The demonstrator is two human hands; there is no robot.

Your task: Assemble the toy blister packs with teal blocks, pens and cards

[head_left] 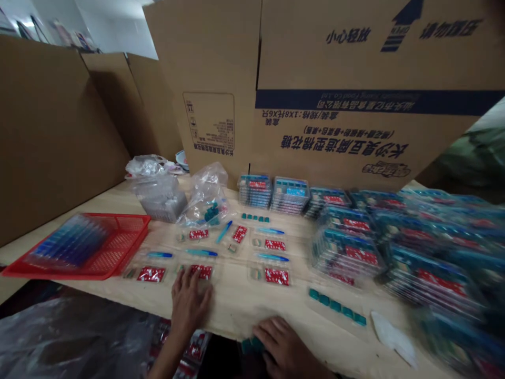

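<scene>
My left hand (191, 297) is over the near edge of a small clear plastic tray, its fingertips beside a red patterned packet (202, 271). Its fingers are stretched out and the thumb stands apart. At the table's front edge, my right hand (290, 345) is curled over dark green cubes (251, 346), partly hidden under the fingers. Several similar clear trays lie around, each with a red packet (276, 276) and most with a blue pen-like stick (273, 257). To the right of my right hand rests a row of green cubes (337, 307) on a clear strip.
A red basket (134, 247) at left holds blue-tinted clear trays (69, 245). Behind stand stacked clear containers (158, 197) and a plastic bag (209, 195) with green cubes. Filled tray stacks (426, 279) crowd the right, near a white scrap (392, 337). A cardboard box (335, 68) walls the back.
</scene>
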